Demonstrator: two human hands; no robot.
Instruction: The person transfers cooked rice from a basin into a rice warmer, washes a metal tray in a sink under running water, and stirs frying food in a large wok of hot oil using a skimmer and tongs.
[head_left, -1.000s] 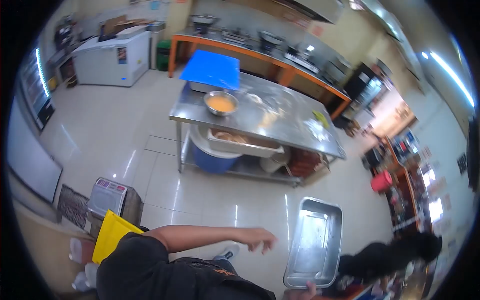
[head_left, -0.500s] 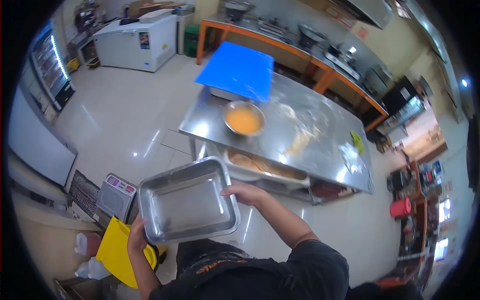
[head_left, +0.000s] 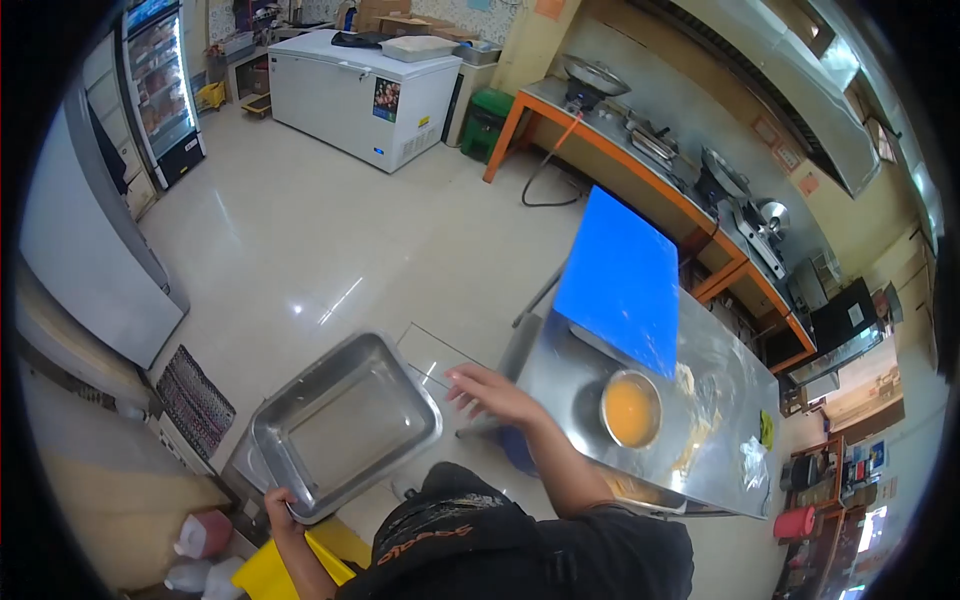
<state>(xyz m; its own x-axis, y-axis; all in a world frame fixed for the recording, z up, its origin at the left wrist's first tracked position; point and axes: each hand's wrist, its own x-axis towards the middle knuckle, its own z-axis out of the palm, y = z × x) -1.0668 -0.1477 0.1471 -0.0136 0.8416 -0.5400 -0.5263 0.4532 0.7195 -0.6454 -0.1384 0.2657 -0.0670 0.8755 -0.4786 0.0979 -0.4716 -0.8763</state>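
My left hand point(head_left: 283, 508) grips the near left rim of a rectangular metal tray point(head_left: 345, 425), held tilted above the floor. Its inside shows nothing but shine and faint marks. My right hand point(head_left: 490, 392) is off the tray, to the right of it, fingers spread and holding nothing. Beside that hand stands a steel table point(head_left: 555, 370). On it are a metal bowl of orange liquid point(head_left: 630, 410), a blue board point(head_left: 620, 285) over a container, flour-like smears, a crumpled clear plastic point(head_left: 753, 463) and a green item point(head_left: 766, 429).
Yellow plastic point(head_left: 300, 565) and jugs point(head_left: 205, 534) are at the lower left, near a patterned mat point(head_left: 195, 405). A white chest freezer point(head_left: 330, 100) and a green bin point(head_left: 487, 125) stand at the back. An orange-framed counter point(head_left: 640, 150) carries stoves and pans.
The tray went from my right hand at the lower right to both hands, then further left in my left hand alone. My right hand let go and opened. The view turned left.
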